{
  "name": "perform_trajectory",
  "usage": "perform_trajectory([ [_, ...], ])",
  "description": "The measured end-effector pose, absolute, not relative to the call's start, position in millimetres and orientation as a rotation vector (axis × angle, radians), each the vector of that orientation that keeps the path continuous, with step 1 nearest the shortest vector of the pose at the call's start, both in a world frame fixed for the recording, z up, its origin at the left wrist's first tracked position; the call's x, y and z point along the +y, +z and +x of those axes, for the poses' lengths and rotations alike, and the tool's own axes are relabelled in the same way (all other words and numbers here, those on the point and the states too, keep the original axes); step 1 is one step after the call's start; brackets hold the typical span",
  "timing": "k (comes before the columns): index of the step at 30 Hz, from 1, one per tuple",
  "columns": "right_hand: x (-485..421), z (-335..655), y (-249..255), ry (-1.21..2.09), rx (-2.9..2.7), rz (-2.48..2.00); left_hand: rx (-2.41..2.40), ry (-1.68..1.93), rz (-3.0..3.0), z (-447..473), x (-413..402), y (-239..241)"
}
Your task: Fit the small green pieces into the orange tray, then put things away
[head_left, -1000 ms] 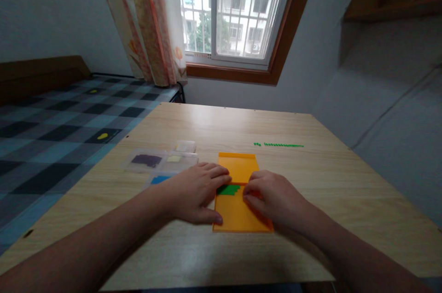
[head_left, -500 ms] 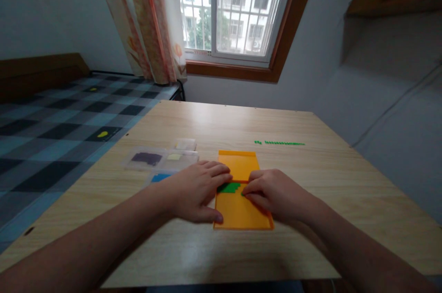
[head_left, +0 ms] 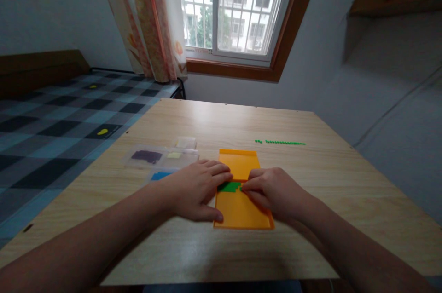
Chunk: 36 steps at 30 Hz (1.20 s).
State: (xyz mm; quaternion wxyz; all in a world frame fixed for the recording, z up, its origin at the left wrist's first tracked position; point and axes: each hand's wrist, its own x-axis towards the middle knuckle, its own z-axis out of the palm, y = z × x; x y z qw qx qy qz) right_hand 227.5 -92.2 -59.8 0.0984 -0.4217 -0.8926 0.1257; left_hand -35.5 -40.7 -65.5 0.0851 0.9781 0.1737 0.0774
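One pale wood-grain surface (head_left: 214, 123) carries everything in reach. Near its middle: orange plastic tray (head_left: 241, 212), low-rimmed, split by a ridge into far and near parts; placed in front of the person, probably so both hands reach it easily. Left hand (head_left: 202, 192): fingers apart, nothing gripped, laid over tray's left edge, thumb at near left corner; likely stops the tray sliding. Right hand (head_left: 269, 189): over tray's right side, thumb and forefinger pinched together on a tiny piece, see end. Clear plastic boxes (head_left: 188, 161): grouped left of tray, holding purple, pale yellow and blue contents, probably separated by colour; blue one partly hidden by left arm. Row of small green pieces (head_left: 286, 142): beyond tray, to the right, loose green cluster (head_left: 258, 141) off its left end; likely lined up for easy picking. Flat green patch (head_left: 229, 187), right edge stepped: in tray's near part, by the ridge, which probably helps keep it straight. Smallest: tiny green piece (head_left: 241, 188) at right fingertips, beside stepped edge; touching or not, can't tell.
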Motion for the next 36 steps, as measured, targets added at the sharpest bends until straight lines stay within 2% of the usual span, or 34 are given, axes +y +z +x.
perform_trajectory([
  [36, -87, 227, -69, 0.275, -2.66, -1.184, 0.546, 0.194, 2.907, -34, -42, -61],
])
